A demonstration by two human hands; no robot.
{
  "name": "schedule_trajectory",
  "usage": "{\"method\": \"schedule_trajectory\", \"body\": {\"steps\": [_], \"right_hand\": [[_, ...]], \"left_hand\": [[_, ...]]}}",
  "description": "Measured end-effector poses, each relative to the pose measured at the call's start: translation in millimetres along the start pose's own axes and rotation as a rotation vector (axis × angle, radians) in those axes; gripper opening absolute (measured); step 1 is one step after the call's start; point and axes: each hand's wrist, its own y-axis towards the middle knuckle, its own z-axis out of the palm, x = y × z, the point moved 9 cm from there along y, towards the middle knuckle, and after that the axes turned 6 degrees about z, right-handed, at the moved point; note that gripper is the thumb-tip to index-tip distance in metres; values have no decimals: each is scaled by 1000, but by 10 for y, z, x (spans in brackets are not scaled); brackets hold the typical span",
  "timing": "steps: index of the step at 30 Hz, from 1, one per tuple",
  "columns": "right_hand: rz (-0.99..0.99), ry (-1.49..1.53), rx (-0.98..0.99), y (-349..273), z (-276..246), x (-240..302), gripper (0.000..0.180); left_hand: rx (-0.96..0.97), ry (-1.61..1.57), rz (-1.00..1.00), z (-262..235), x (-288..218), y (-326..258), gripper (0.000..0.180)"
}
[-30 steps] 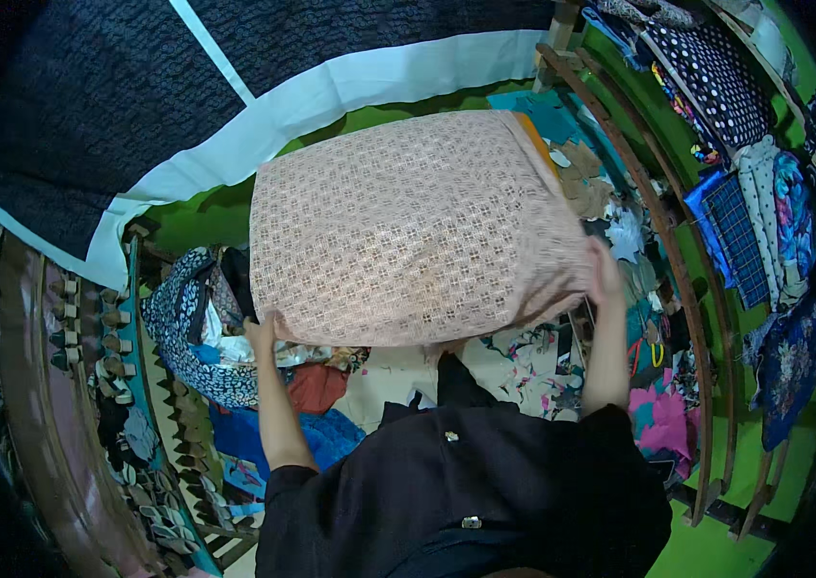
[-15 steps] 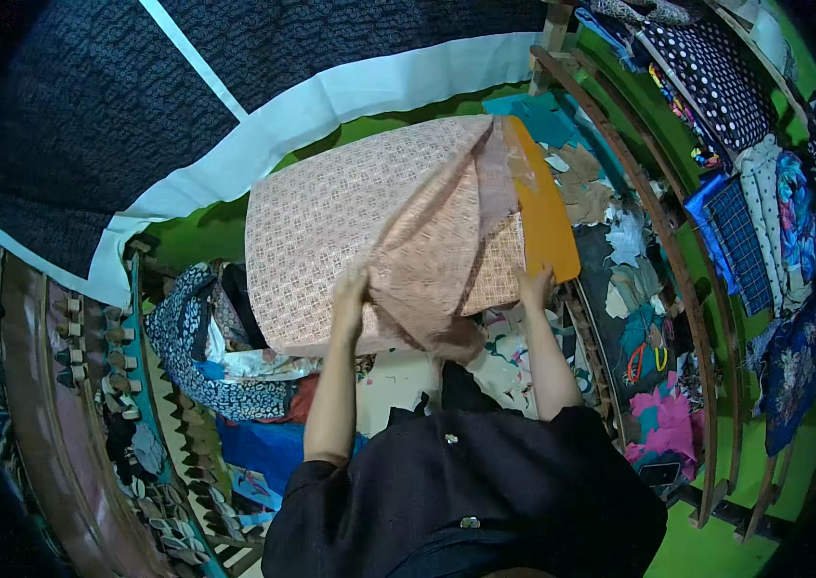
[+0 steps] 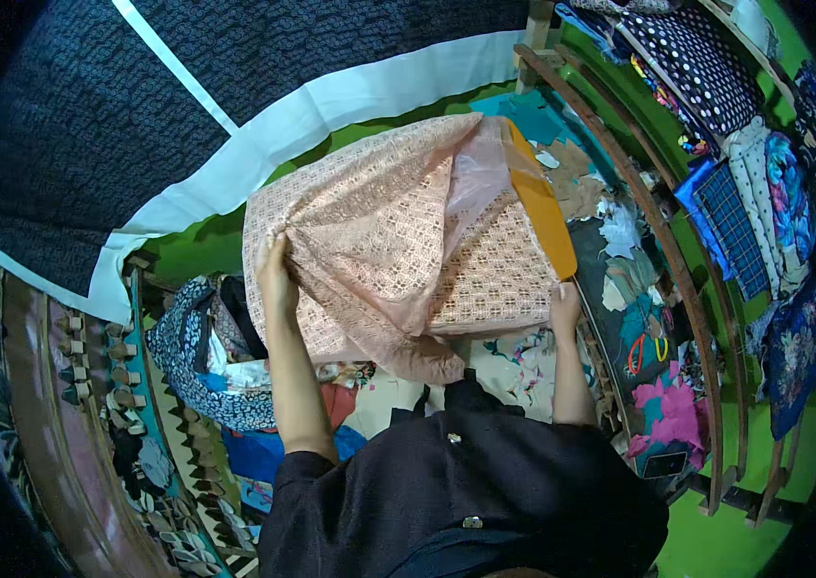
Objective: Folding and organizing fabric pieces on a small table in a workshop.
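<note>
The peach lace cloth (image 3: 379, 250) hangs bunched above the heap of fabrics (image 3: 235, 376), lifted clear so its folds can drop. Your left hand (image 3: 273, 265) pinches its left edge shut; your right hand (image 3: 564, 303) grips the right edge beside the orange lining (image 3: 538, 202).

A pale pink lace cloth (image 3: 379, 241) with an openwork lattice pattern covers an orange panel (image 3: 538, 197), beside what looks like navy-and-white dotted fabric (image 3: 697, 67).

Right hand (image 3: 564, 306) fingertips hidden under lace fabric (image 3: 379, 250); grip probably closed.
</note>
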Motion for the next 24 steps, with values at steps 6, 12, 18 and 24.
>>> {"method": "schedule_trajectory", "body": {"steps": [6, 12, 18, 24], "right_hand": [[-128, -206, 67, 71, 535, 433, 45], [167, 585, 540, 132, 1653, 1071, 79], [178, 740, 771, 423, 2020, 1556, 88], [602, 925, 746, 315, 2227, 1425, 98]], "left_hand": [[-4, 224, -65, 124, -25, -189, 51], [-5, 365, -113, -166, 372, -306, 54], [410, 665, -155, 430, 887, -654, 76], [495, 1017, 240, 932, 1158, -607, 93]]}}
